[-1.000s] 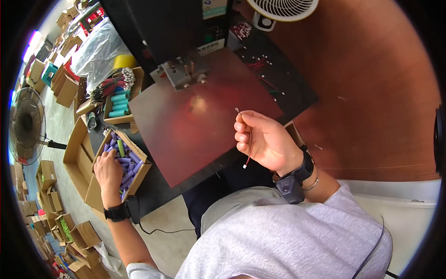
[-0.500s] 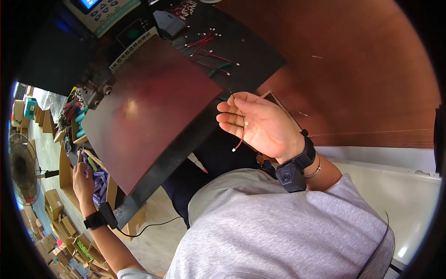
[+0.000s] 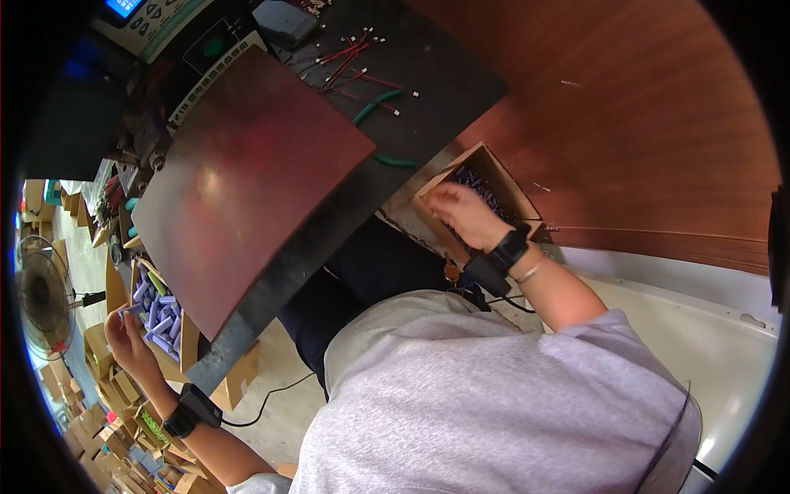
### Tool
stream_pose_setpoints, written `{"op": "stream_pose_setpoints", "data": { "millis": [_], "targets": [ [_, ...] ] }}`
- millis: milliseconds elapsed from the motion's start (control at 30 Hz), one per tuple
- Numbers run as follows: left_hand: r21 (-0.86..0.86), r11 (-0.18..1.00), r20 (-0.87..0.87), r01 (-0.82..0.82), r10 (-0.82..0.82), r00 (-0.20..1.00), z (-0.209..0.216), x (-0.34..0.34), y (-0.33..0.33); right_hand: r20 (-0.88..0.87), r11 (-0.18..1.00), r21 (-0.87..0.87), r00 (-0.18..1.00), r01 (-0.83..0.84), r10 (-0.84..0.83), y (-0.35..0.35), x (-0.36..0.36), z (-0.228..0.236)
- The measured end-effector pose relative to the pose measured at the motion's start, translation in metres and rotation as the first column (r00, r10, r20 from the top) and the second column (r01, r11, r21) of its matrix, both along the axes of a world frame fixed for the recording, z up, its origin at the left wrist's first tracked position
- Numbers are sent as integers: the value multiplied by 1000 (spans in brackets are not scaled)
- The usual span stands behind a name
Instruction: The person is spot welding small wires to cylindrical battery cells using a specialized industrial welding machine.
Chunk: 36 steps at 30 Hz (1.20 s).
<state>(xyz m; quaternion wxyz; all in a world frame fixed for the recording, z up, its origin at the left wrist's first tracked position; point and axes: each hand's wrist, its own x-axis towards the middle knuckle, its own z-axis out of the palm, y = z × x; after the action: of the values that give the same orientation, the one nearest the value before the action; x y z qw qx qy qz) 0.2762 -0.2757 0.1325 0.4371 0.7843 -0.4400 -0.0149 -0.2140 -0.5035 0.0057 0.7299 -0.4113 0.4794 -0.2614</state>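
At the lower left, my left hand pinches a small purple cylinder, which looks like a battery cell. Beside it is a cardboard box full of purple cylinders, with a greenish one among them. My right hand is over a second cardboard box, right of the bench, in which many small purple pieces lie. Motion smears the right fingers, so whether they hold anything is not visible.
A reddish sheet covers much of the black bench. Beyond it lie red-and-black wire leads with white connectors and green-handled pliers. A machine with a keypad stands at the back left. A fan is at far left.
My right hand has moved down from beside the bench to the box, and the wire lead seen in it no longer shows. My left hand has come out of its box with a purple cylinder.
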Motion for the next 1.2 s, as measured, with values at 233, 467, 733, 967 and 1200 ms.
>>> {"op": "stream_pose_setpoints", "data": {
  "millis": [233, 467, 733, 967, 1200],
  "targets": [
    [27, 999, 94, -18, 15, 995, 28, -29, 16, -730, 709, -235, 602, -665, 323, 1, -20, -17],
    [-179, 978, -104, -109, 91, 990, 44, -79, -3, -462, 531, -693, 866, -488, 192, -66, 29, 123],
    [-66, 973, -143, 223, -231, 962, 41, -160, -86, -800, 341, -594, 578, -728, -160, -150, 97, 106],
    [-128, 971, -248, 203, -229, 941, 21, -166, -88, -808, 327, -558, 590, -762, -4, -142, 120, 97],
    [-95, 976, -239, 194, -211, 948, 20, -165, -91, -818, 270, -572, 561, -774, -124, -152, 123, 94]
  ]
}}
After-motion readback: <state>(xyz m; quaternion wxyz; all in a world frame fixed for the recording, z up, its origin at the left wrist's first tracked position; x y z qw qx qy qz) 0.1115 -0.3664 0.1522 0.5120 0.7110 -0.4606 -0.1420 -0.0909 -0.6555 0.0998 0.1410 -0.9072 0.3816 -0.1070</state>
